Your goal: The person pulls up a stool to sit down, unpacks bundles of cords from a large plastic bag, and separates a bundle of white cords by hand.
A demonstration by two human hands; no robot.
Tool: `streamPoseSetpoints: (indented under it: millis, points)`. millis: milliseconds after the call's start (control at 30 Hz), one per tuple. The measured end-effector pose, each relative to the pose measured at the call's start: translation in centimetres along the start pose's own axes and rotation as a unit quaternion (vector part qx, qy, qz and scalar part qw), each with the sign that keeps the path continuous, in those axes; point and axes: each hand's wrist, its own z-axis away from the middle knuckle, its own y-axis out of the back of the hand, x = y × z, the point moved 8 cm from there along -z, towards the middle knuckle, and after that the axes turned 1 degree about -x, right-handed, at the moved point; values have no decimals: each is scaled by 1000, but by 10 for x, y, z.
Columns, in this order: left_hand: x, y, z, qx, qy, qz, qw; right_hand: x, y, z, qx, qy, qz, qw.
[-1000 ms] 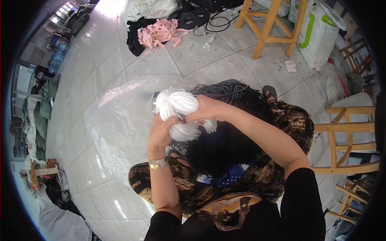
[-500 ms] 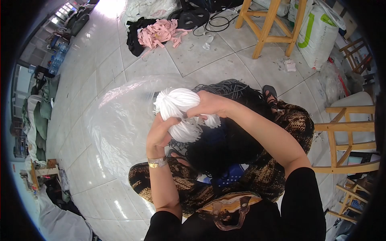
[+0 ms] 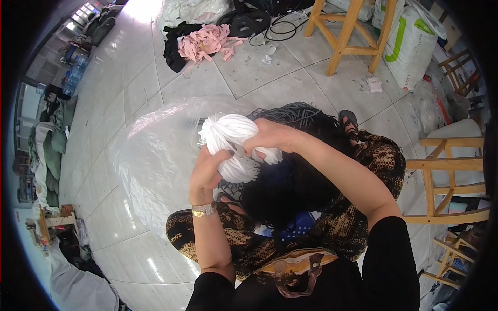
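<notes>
A thick bundle of white cord is held up in front of me, gathered near one end and with loose cut ends hanging below. My left hand is closed around its left and lower side, thumb on top of the strands. On the upper right, my right hand grips the same bundle, its fingertips partly hidden behind the cord. Under my hands lies a big heap of black cord in my lap, with dark grey cord along its far side.
Clear plastic sheeting spreads on the tiled floor to the left. Pink fabric strips lie on black cloth ahead. A wooden stool and a white sack stand at the far right, a wooden chair nearer.
Both hands stay nearly in place on the white bundle. My left thumb and right fingers have shifted slightly, and the loose ends hang a little differently.
</notes>
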Motion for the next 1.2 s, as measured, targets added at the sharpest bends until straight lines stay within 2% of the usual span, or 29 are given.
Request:
streamPoseSetpoints:
  millis: [233,333,733,1033,1200]
  points:
    - [-2,-1,-1,7,-6,3,1000,5,5,0,53,-5,45,998]
    - [2,-4,0,5,-5,14,1000,5,4,-5,17,5,27,999]
    - [-1,-3,-2,9,-14,3,1000,10,3,-8,20,17,33,999]
    - [-2,0,-2,0,3,8,1000,-9,-2,4,-7,23,-53,998]
    - [2,-4,0,8,-7,25,1000,1,-1,-2,-17,15,12,1000]
